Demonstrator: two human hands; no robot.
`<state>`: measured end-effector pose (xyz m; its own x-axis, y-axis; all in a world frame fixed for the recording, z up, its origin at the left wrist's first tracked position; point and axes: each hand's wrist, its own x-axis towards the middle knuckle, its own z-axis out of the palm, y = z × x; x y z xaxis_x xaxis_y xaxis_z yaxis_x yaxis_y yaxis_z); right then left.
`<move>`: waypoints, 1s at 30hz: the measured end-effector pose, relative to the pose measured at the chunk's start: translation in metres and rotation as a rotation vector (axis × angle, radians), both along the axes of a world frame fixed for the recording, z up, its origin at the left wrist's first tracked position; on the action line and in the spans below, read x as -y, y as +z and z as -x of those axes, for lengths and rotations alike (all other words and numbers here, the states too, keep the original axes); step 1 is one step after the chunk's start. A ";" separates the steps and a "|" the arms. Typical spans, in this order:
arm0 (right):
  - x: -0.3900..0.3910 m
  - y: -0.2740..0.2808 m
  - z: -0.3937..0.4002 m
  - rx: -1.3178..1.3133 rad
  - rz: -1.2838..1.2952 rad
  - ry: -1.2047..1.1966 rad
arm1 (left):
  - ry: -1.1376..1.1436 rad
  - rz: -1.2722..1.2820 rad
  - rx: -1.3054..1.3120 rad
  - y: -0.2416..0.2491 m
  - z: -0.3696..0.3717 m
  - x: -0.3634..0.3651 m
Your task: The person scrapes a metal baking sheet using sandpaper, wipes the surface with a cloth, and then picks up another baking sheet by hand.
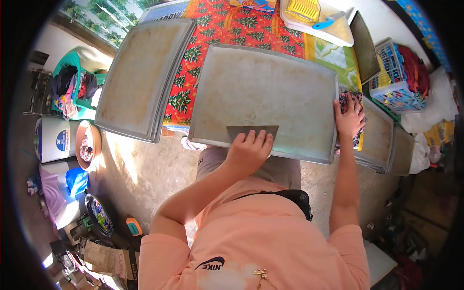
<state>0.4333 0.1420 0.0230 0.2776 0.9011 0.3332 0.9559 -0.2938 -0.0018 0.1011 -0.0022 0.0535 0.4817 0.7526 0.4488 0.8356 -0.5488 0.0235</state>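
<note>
A large grey metal baking tray (270,87) lies in front of me, its near edge overhanging the table. My left hand (250,149) is closed on a dark, flat rectangular scraper (237,130), which rests on the tray near its front rim. Brownish stains mark the tray's surface. At the right rim, my right hand (350,116) lies with fingers apart, thumb against the tray's edge. Its fingers rest over a dark patterned cloth (344,101); their undersides are hidden.
Stacked trays (145,77) stand left on the red tree-print tablecloth (232,26). More trays (374,130) lie lower right. A white tub (340,34) holds a yellow grater and a blue-handled tool. A basket of cloths (398,92) is at right, a green chair (70,60) at left.
</note>
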 end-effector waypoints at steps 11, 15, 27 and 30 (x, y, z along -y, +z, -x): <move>0.054 0.041 0.079 -0.227 -0.163 0.415 | 0.507 0.521 1.556 0.030 0.067 -0.004; 0.136 0.107 0.190 -0.359 0.182 0.983 | 0.551 0.990 1.807 0.051 0.051 0.012; 0.181 0.068 0.210 -0.328 0.325 0.913 | 0.095 1.214 2.130 0.022 0.001 0.041; 0.181 0.067 0.209 -0.367 0.258 0.963 | 0.088 1.148 2.206 0.024 -0.007 0.041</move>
<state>0.2244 -0.0387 0.0905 -0.5462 0.8256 0.1416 0.7390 0.5545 -0.3826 0.1083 -0.0428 0.0773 0.0825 0.9281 -0.3630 -0.7488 0.2981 0.5920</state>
